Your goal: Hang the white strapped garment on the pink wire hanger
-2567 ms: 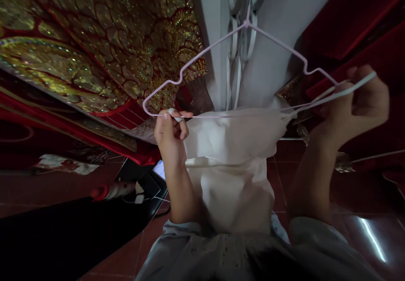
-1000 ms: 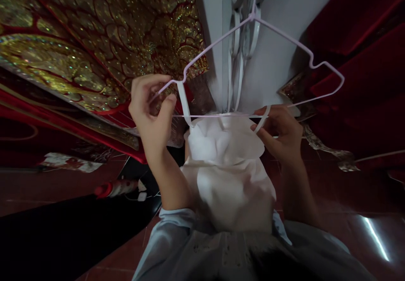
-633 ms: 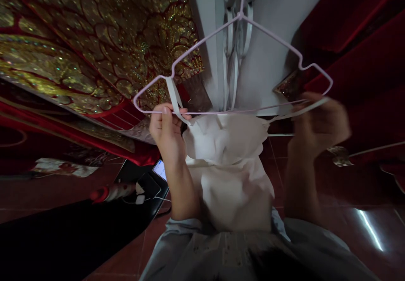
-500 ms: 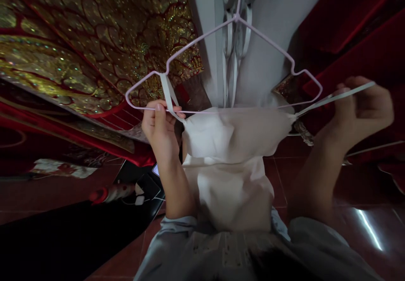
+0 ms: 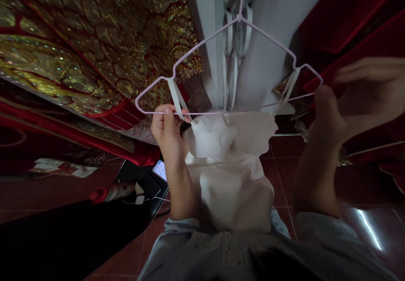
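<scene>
A pale pink clothes hanger (image 5: 265, 37) is in front of me. From it hangs a white strappy garment (image 5: 234, 188), one thin strap looped over each shoulder notch. My left hand (image 5: 167, 125) is closed on the hanger's lower bar near its left end, its fingers beside the left strap (image 5: 176, 95). The right strap (image 5: 289, 87) sits in the right notch. My right hand (image 5: 357, 99), blurred by motion, is beside the hanger's right end with fingers spread and nothing in them. Whether its thumb touches the hanger I cannot tell.
Red and gold sequinned cloth (image 5: 133, 32) hangs at the left, dark red cloth (image 5: 357, 23) at the right. Linked metal rings (image 5: 232, 49) hang behind the hanger. A lit phone (image 5: 160, 170) and a red-capped bottle (image 5: 107, 193) are on a black surface at lower left.
My right hand has let go of the right strap, which now loops over the hanger's right notch. The hanger and my left hand have shifted slightly right.
</scene>
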`<state>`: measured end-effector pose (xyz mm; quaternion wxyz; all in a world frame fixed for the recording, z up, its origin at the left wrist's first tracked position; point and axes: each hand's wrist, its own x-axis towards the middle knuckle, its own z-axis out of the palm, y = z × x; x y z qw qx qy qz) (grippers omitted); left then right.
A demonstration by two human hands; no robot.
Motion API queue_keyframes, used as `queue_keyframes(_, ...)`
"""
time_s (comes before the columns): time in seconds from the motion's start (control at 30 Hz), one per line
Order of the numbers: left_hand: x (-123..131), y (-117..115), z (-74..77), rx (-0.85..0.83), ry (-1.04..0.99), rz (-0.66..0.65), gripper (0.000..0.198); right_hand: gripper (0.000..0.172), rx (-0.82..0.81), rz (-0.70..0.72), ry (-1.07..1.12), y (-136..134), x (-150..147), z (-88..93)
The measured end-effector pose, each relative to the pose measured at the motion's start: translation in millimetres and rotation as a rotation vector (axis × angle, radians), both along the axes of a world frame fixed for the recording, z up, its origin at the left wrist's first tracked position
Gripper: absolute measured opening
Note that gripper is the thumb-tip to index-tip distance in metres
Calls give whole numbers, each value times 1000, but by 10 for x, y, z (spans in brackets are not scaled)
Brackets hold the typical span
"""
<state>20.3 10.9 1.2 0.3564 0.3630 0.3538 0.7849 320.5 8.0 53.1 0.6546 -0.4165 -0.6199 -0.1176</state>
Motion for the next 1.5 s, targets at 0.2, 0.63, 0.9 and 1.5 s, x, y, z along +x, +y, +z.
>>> queue_keyframes(0.2,28,-18,-22,52,-3,-21,38,44,-561,429,-157,-319,-641,-536)
queue_keyframes(0.63,-440,-437,594,-113,271,-338,40,39,-571,434,-20,-195,-786,-755)
queue_keyframes(0.9,-550,-123,340,17,225,342,14,42,-572,431,-53,-223,-764,-761)
queue_keyframes(1.5,43,-40,-22,-12,55,26,42,22,-621,179,272,49,-43,-209)
